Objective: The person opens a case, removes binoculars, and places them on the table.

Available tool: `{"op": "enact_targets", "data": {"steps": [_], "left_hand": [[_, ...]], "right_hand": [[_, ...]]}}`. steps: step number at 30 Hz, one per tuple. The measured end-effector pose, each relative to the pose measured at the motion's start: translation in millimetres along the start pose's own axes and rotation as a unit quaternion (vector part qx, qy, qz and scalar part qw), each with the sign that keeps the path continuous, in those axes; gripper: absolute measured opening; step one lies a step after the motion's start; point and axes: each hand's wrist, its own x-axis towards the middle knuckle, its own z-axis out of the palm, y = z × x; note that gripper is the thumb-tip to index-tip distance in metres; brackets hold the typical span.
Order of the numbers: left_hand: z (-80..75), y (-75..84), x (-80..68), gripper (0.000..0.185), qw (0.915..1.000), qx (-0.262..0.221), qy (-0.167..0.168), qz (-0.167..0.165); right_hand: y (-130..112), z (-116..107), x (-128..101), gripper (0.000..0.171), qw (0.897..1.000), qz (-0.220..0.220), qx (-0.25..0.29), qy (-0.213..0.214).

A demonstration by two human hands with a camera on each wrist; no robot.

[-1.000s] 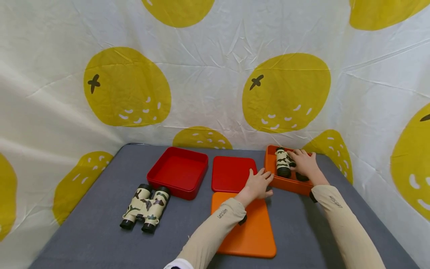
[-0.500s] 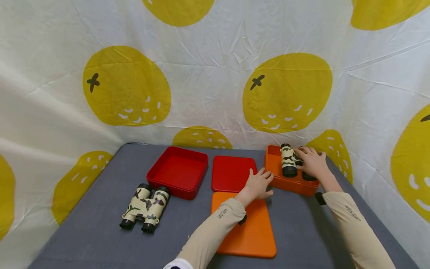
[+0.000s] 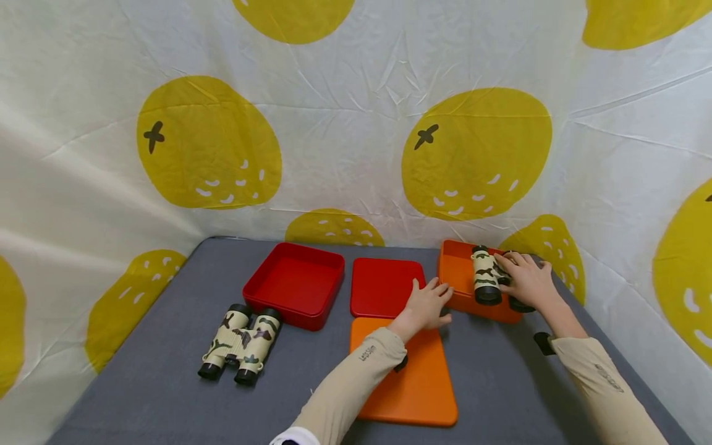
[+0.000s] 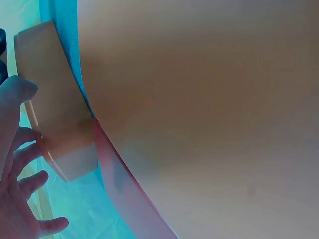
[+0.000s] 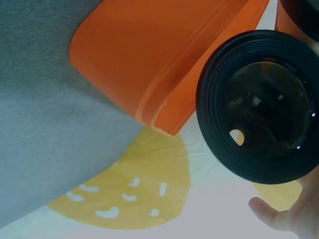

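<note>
Camouflage-patterned binoculars (image 3: pixel 483 273) are held by my right hand (image 3: pixel 531 283) from above, over the front right part of the orange box (image 3: pixel 459 301). In the right wrist view one black-rimmed lens (image 5: pixel 259 107) stands close to the camera beside the box's orange wall (image 5: pixel 134 50). My left hand (image 3: pixel 425 309) has its fingers spread at the box's front left corner. Its fingertips appear to touch the box in the left wrist view (image 4: pixel 65 94). Most of the right hand's grip is hidden behind the binoculars.
The orange lid (image 3: pixel 411 392) lies under the left forearm, with the red lid (image 3: pixel 384 287) behind it. An uncovered red box (image 3: pixel 303 318) stands left of the lids. Another pair of binoculars (image 3: pixel 239 346) lies in front of it. A fruit-patterned curtain (image 3: pixel 345 142) hangs behind the table.
My right hand has lifted the binoculars from inside the orange box and carried them right and toward me. The left hand has stayed in place.
</note>
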Motion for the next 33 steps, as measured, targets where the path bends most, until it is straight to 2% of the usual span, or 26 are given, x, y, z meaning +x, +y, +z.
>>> {"op": "enact_targets", "data": {"steps": [21, 33], "left_hand": [[-0.4, -1.0, -2.9, 0.064, 1.0000, 0.005, 0.001, 0.008], [3.3, -2.9, 0.3, 0.064, 0.9999, -0.005, 0.007, 0.009]], "right_hand": [[-5, -8, -47, 0.071, 0.996, -0.039, 0.000, 0.076], [-16, -17, -67, 0.075, 0.994, -0.055, -0.009, 0.095]]}}
